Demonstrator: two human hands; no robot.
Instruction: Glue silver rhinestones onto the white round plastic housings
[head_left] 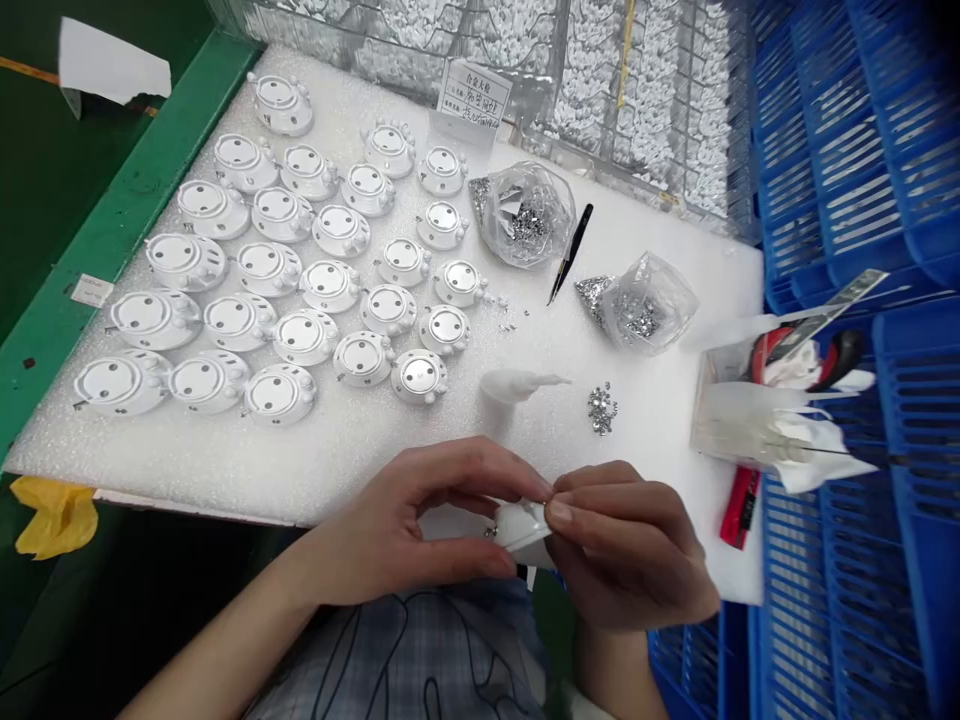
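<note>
Close to my body, above the front edge of the foam-covered table, I hold a small white plastic part (519, 524) with a bit of metal at its left end. My left hand (427, 520) grips it from the left between thumb and fingers. My right hand (630, 530) is closed in a pinch at its right end; whatever the fingertips pinch is hidden. Just beyond my hands stands a white glue bottle (511, 388) with a thin nozzle. Right of it lies a small heap of shiny metal pieces (601, 408).
Rows of white toy-like parts (304, 335) cover the left side. Bags of metal bits (529, 215) and black tweezers (574, 250) lie behind. A clear tray (540, 60) lines the back. At right are a tool holder (709, 410), a red cutter (739, 510) and blue crates (825, 150).
</note>
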